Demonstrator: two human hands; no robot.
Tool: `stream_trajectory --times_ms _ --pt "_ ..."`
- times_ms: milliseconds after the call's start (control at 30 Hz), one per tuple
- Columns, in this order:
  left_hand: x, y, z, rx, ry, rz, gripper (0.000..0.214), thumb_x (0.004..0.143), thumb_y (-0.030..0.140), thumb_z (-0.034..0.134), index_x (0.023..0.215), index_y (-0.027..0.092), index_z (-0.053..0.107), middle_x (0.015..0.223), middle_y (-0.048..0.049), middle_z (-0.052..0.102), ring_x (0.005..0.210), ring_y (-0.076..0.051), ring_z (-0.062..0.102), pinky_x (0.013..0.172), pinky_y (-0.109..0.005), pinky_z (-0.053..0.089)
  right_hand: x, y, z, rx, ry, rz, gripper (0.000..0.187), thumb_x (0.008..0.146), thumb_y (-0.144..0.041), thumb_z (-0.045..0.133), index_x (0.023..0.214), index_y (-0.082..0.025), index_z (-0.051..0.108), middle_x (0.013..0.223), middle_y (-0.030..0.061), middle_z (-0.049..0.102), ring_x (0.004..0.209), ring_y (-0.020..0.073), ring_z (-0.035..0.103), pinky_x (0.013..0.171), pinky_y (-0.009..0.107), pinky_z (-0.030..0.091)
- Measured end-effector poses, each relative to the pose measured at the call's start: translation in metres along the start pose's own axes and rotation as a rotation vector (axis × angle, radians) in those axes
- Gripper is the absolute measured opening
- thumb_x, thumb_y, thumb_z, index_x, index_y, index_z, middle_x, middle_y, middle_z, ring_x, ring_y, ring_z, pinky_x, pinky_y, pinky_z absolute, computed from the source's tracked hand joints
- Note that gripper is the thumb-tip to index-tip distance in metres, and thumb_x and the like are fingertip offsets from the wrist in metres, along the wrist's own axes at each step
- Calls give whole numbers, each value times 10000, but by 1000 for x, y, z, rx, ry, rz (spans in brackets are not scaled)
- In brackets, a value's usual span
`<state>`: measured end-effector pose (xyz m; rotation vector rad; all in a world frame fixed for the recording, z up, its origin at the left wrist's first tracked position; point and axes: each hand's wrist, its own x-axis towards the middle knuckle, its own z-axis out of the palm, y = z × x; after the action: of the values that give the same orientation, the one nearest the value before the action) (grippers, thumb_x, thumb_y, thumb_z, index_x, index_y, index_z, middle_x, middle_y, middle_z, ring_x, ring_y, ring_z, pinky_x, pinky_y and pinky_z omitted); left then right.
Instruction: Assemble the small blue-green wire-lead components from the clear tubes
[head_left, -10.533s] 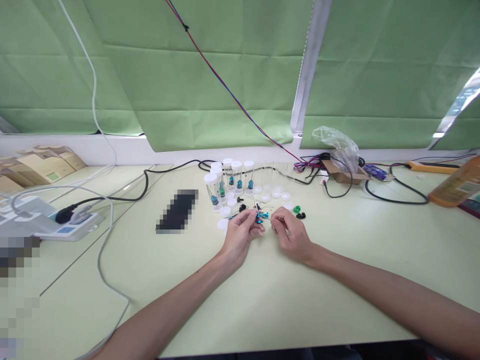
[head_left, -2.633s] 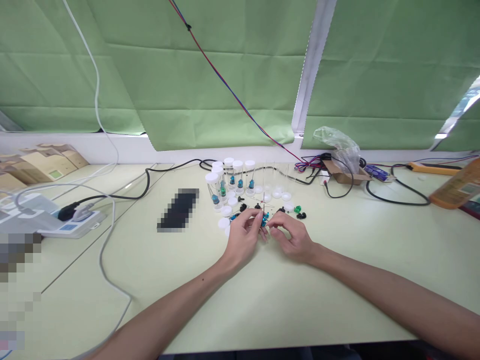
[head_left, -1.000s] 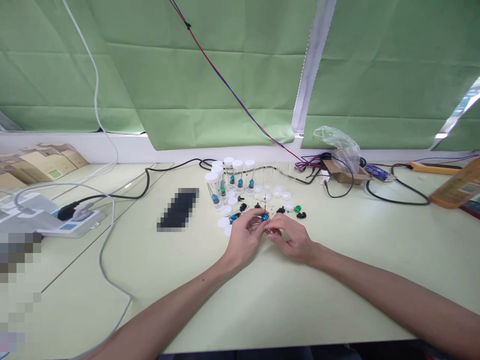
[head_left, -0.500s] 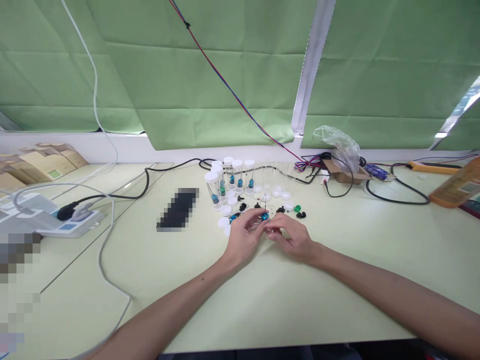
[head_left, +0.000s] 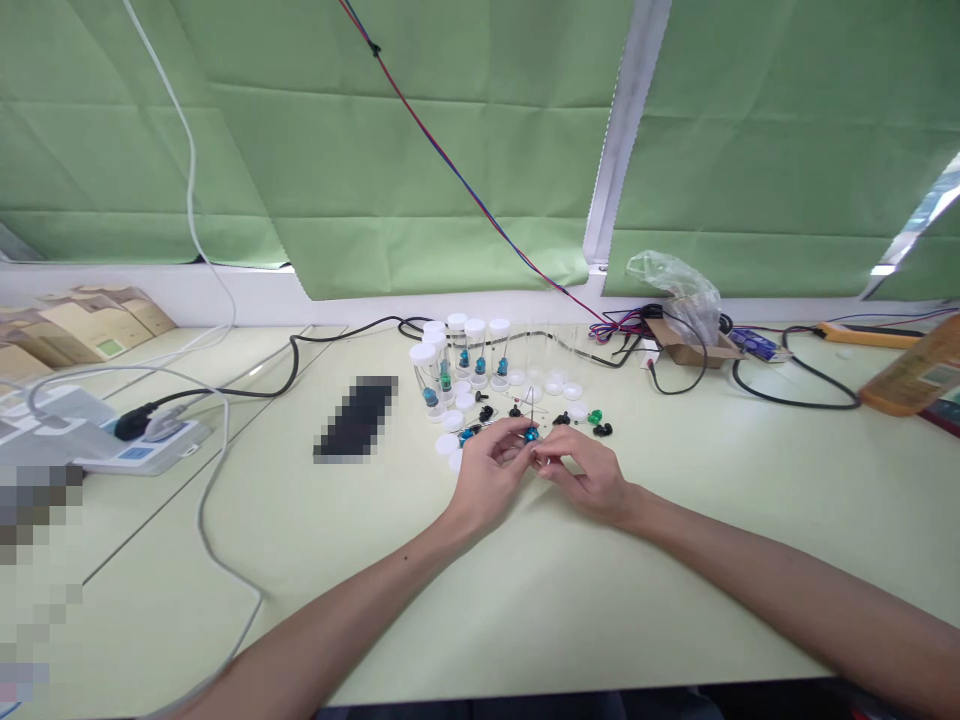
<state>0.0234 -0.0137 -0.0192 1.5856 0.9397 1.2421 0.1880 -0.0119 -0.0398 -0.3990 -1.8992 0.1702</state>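
My left hand pinches a small blue part with a thin dark wire hook standing up from it. Thumb and fingertips of my right hand are closed together against the near side of this part; whatever lies between them is too small to make out. Just beyond the hands lie small black parts, a green part and another blue part partly behind my left hand. Clear tubes with white caps stand behind, several with blue pieces inside. White round caps lie loose around them.
A pixelated dark object lies left of the tubes. Further left are a power strip and a trailing white cable. Uncapped clear tubes stand behind the hands. A cardboard box and an orange bottle are to the right.
Both hands stay almost in place over the blue part. The blue part has shifted very slightly toward me.
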Motion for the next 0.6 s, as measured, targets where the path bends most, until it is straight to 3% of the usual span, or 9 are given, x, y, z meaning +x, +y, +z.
stream_trajectory --times_ms 600 --pt "-1 -4 1 24 -23 6 256 800 287 675 1026 167 671 1030 -102 702 834 -188 674 770 -341 560 -3 5 -1 -50 4 -108 250 867 -104 629 1099 -184 577 795 60 647 704 181 599 598 324 532"
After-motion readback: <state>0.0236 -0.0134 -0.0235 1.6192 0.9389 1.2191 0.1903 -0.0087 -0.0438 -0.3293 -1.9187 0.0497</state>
